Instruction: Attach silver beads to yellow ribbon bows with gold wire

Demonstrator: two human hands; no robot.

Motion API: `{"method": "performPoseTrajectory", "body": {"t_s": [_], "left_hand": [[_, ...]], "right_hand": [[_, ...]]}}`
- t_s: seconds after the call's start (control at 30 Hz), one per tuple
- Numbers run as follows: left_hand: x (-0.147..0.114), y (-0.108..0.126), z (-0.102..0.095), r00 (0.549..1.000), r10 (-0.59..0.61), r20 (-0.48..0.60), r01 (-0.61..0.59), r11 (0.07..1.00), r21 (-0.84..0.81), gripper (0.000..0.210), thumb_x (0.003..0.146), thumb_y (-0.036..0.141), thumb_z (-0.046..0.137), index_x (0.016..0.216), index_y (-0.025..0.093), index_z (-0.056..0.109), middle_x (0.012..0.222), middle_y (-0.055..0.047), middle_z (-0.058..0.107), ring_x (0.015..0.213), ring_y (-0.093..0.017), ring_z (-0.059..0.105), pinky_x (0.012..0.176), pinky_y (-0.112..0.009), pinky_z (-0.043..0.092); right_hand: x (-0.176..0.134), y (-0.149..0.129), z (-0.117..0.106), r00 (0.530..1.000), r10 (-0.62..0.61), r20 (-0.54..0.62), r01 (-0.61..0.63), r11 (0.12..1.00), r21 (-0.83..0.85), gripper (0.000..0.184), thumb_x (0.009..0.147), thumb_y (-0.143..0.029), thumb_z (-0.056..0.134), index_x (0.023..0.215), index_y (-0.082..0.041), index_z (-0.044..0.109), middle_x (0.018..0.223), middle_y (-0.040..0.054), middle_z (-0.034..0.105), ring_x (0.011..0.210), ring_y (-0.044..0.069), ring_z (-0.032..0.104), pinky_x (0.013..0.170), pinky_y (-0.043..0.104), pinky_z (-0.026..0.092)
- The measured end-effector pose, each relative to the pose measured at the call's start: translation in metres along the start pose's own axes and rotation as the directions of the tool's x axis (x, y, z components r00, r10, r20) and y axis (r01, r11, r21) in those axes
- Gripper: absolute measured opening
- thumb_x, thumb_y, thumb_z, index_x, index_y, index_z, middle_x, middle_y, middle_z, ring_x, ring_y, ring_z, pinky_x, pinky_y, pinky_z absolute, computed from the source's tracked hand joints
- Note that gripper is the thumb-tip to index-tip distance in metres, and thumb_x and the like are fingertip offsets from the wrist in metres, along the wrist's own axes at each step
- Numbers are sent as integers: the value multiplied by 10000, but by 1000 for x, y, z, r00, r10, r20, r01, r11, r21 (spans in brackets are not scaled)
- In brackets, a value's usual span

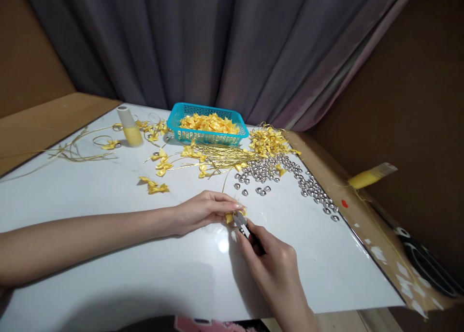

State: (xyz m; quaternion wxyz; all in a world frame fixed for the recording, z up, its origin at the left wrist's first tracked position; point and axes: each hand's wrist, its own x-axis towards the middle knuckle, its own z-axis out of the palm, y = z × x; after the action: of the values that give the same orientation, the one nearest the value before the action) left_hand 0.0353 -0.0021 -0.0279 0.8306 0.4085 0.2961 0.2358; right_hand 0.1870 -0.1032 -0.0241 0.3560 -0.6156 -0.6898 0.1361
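My left hand (206,209) pinches a small yellow ribbon bow (229,218) over the middle of the white board. In my right hand (273,254) is a pair of thread snips (246,228) with a black grip. The tips of the snips touch or nearly touch the bow, close to my left fingertips; whether the blades are apart is too small to tell. A thin gold cord (224,181) rises behind my left hand. Just beyond lie silver beads (266,170), loose yellow bows (158,189) and a bundle of gold cords (224,157).
A blue basket (206,137) of yellow bows stands at the back, with a bow pile (268,141) to its right. On the left is a yellow thread spool (130,126). Another spool (373,175), black scissors (429,264) and paper scraps (379,253) lie at the right.
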Motion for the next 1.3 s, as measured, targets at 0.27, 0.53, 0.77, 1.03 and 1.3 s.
{"method": "performPoseTrajectory", "body": {"t_s": [0.27,0.53,0.77,1.03,1.3], "left_hand": [[4,4,-8,993,86,-85,-75,989,125,222,760,302,674,849,100,685,1044,-135,646,965,-214,586,859,-333,463],[-9,33,-14,860,506,-64,-79,256,963,200,816,234,509,941,164,648,878,-89,642,855,-257,556,783,-356,382],[-21,39,-12,898,320,302,-258,-172,951,329,805,82,434,1113,128,540,1050,-106,522,1012,-245,457,862,-345,365],[-8,11,-12,901,256,349,-385,102,917,163,864,123,456,958,129,590,938,-72,534,894,-186,511,794,-302,404],[-10,5,-4,957,195,217,-289,540,791,204,794,220,598,984,146,611,777,-31,630,709,-149,566,619,-243,419]], "right_hand": [[-2,30,-40,979,196,62,-186,973,-137,305,802,-407,526,857,-148,678,613,34,667,471,135,584,454,213,456],[8,55,-47,974,196,115,-139,915,-378,314,848,-401,446,926,-175,649,849,102,673,681,229,635,575,337,498],[15,32,-22,973,-117,199,164,957,-239,276,892,-223,401,1096,-156,575,1101,146,557,961,247,572,779,387,497],[19,6,-5,937,-61,345,87,994,-63,134,869,-102,391,775,-180,447,932,70,494,705,146,528,656,315,457],[19,13,-7,976,-54,212,23,989,145,127,861,-138,426,748,-195,424,766,15,497,651,129,481,574,256,403]]}}
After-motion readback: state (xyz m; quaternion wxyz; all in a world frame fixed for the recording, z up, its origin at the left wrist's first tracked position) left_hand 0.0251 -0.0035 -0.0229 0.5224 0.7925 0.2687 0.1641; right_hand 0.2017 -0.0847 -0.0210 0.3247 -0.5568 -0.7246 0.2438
